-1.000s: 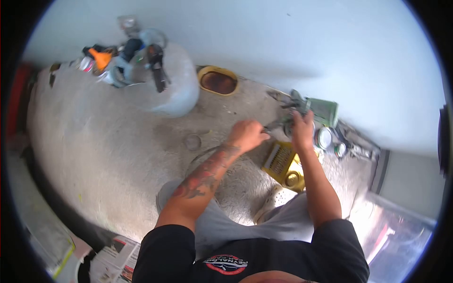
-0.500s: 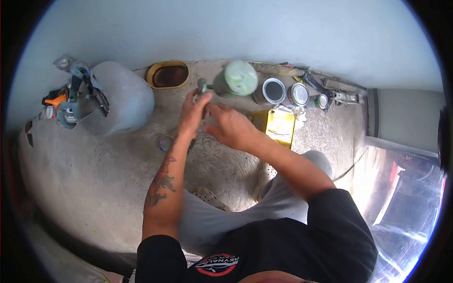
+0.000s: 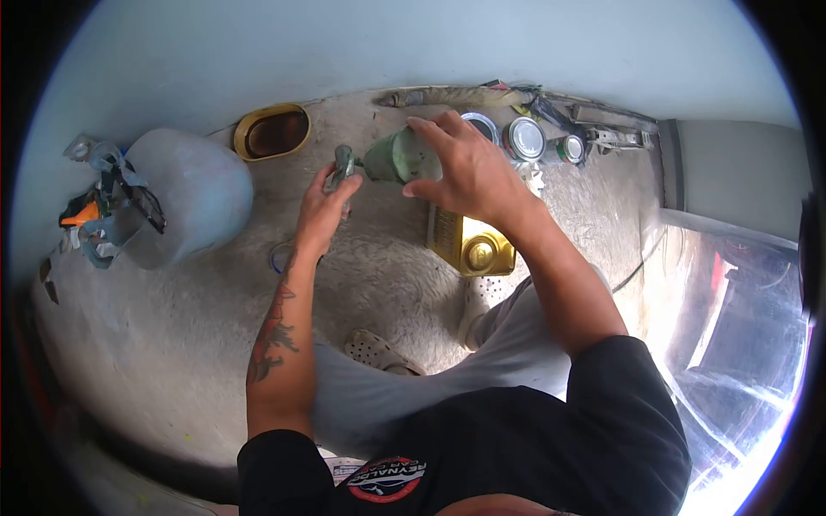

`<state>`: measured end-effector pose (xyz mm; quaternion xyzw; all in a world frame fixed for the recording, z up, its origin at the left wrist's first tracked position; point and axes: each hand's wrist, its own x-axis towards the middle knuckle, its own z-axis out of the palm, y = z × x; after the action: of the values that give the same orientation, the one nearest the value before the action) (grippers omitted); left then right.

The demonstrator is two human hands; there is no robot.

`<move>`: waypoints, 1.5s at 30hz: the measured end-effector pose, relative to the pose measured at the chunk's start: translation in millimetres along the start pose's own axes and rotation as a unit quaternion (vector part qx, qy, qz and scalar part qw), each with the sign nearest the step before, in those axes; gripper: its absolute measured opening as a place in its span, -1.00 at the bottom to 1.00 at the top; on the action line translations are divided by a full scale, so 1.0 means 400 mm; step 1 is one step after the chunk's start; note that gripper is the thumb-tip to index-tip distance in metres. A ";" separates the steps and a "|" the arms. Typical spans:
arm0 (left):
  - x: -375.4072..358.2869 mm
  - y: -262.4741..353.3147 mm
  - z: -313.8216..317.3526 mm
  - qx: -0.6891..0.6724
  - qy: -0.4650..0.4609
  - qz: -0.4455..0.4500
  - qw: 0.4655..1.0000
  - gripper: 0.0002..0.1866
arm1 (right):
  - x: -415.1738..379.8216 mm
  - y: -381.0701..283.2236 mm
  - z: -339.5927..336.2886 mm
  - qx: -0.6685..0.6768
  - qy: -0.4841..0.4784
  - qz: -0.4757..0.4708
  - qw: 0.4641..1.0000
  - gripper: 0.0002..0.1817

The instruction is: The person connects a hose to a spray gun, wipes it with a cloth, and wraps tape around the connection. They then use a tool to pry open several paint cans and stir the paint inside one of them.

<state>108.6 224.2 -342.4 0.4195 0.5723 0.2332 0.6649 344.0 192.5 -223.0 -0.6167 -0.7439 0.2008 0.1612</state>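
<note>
Above the concrete floor (image 3: 172,344), the left hand (image 3: 318,218) is clamped round a spray gun (image 3: 343,160) while the right hand (image 3: 480,179), thumb and fingers spread wide, grips the far end of the tilted green cup (image 3: 389,160) beside it, apparently a two-handed adjustment calling for steady support.

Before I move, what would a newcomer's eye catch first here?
Probably the green cup with the right hand around it, beside the grey-green tool in the left hand. Next, the shiny gold tin on the floor by the shoes, then the big blue-grey drum at the left.
</note>
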 end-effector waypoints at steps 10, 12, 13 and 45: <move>0.047 0.006 0.015 -0.001 -0.053 0.029 0.998 -0.20 | -0.081 0.038 -0.125 0.038 0.027 0.059 0.997 -0.21; 0.065 -0.002 0.004 -0.057 -0.071 0.021 0.996 -0.20 | -0.125 0.080 -0.139 0.014 -0.025 0.095 0.995 -0.22; 0.071 -0.005 0.002 -0.054 -0.074 0.022 0.996 -0.20 | -0.147 0.100 -0.134 -0.009 -0.080 0.129 0.988 -0.23; -0.053 0.013 0.010 0.190 -0.065 0.075 0.977 -0.12 | -0.037 -0.062 0.022 0.003 -0.308 0.025 0.951 -0.69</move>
<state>108.5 209.0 -326.1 0.5940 0.5285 0.1416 0.5898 321.4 173.2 -218.3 -0.5430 -0.7411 0.3870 -0.0786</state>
